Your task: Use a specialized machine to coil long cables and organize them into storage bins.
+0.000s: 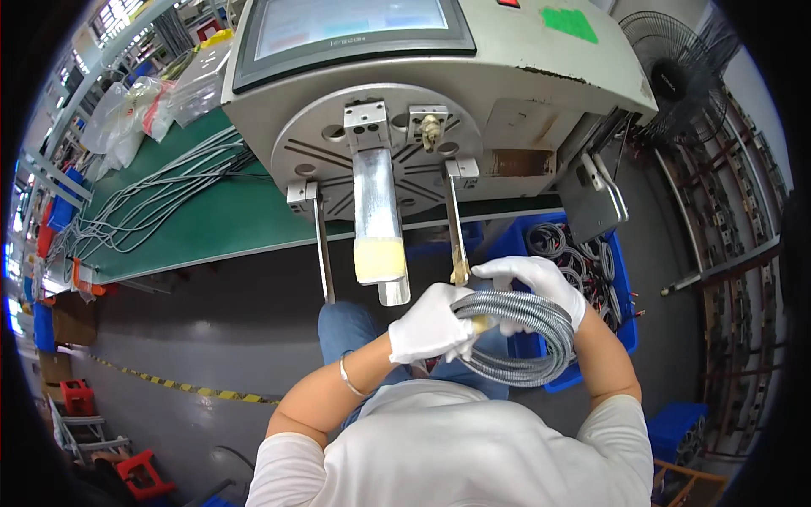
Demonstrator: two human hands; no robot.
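Observation:
A thick coil of grey ribbed cable [528,338] is held in front of my body, just below the winding machine's rods. My left hand [431,324], in a white glove, closes around the coil's left side. The gloved right hand [541,279] grips the coil from the top and right, with one finger stretched toward the tip of a metal rod [457,228]. Something small and yellowish [481,324] shows between the hands at the coil; I cannot make out what it is. Part of the right fingers is hidden behind the coil.
Above stands the winding machine with a round slotted plate [304,139], a central metal bar [374,194] and a screen [346,21]. Grey cables [160,194] lie on the green table [194,253] at left. A blue bin [627,325] of coils stands at right, a fan [676,76] behind.

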